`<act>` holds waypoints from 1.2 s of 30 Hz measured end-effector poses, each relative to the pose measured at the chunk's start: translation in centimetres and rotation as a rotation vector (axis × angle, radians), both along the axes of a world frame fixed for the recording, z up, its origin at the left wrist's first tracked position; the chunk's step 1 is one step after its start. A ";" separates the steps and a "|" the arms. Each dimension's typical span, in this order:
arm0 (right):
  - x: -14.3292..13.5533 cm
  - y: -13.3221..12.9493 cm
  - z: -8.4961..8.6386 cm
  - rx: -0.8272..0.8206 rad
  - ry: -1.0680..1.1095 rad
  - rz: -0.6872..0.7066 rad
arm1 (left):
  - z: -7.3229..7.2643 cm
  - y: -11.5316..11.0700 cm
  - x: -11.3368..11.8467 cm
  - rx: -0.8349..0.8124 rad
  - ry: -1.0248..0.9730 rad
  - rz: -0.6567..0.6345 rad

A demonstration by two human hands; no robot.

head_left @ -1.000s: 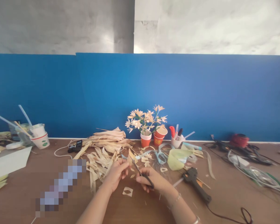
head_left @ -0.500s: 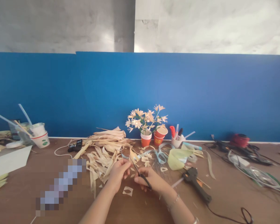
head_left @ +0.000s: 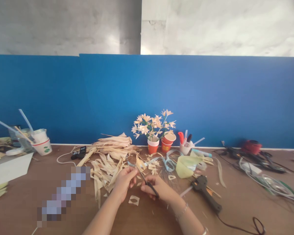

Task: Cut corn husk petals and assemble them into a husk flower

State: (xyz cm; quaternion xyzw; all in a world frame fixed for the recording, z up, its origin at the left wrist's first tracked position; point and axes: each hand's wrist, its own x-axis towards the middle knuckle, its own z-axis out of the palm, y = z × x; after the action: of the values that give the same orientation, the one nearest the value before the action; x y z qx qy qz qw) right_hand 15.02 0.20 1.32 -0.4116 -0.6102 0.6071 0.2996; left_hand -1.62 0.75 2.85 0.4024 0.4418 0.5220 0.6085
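My right hand (head_left: 159, 186) is closed around dark-handled scissors (head_left: 151, 187), whose blades point up and left to the fingertips of my left hand (head_left: 124, 184). Thumb and forefinger of that left hand are pinched together, and whatever is between them is too small to make out. Just beyond the fingertips are pale pieces of dried husk (head_left: 140, 163). On the table below the hands lies a pale square scrap (head_left: 134, 200) with a round hole. To the left is a heap of dried husk strips (head_left: 109, 168).
Pale husk flowers (head_left: 153, 124) stand in stacked paper cups (head_left: 153, 146), beside more red cups (head_left: 167, 143). A glue gun (head_left: 207, 194) with its cord lies right of my forearm. Yellow-green ribbon (head_left: 186, 166), a pen cup (head_left: 185, 149) and cables (head_left: 250, 171) are further right.
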 end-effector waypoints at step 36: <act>-0.3 0.1 0.0 0.018 0.031 -0.011 | -0.7 0.2 0.1 0.015 -0.032 0.016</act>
State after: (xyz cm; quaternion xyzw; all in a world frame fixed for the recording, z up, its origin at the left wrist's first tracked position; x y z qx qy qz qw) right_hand 14.69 0.29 1.33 -0.4029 -0.6086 0.6060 0.3161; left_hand -1.50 0.99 2.10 0.3951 0.4314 0.5363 0.6084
